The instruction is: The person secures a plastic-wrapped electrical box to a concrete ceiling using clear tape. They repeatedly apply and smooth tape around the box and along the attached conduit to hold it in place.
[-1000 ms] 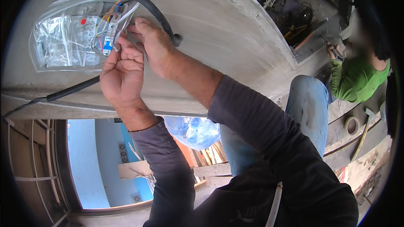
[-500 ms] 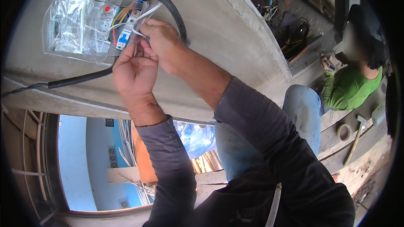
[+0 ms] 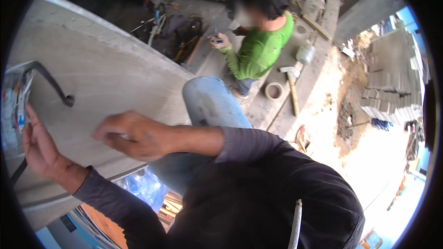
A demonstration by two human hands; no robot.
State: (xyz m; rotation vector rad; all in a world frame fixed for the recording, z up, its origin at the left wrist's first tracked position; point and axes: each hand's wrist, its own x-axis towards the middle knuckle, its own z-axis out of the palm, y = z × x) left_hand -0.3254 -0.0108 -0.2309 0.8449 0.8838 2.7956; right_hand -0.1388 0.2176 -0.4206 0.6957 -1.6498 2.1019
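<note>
One left hand (image 3: 41,151) is resting at box (image 3: 12,103), pinch unclear | right hand (image 3: 138,134) is hanging curled, blurred, hold unclear

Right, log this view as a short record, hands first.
Left hand: beside the plastic-wrapped electrical box, fingers at its edge
Right hand: apart from the box, fingers curled, blurred; grip unclear
Wall: grey, black cable curving across it
Boards: hammer beside tape roll
Other person: green top, small object in hand
</note>
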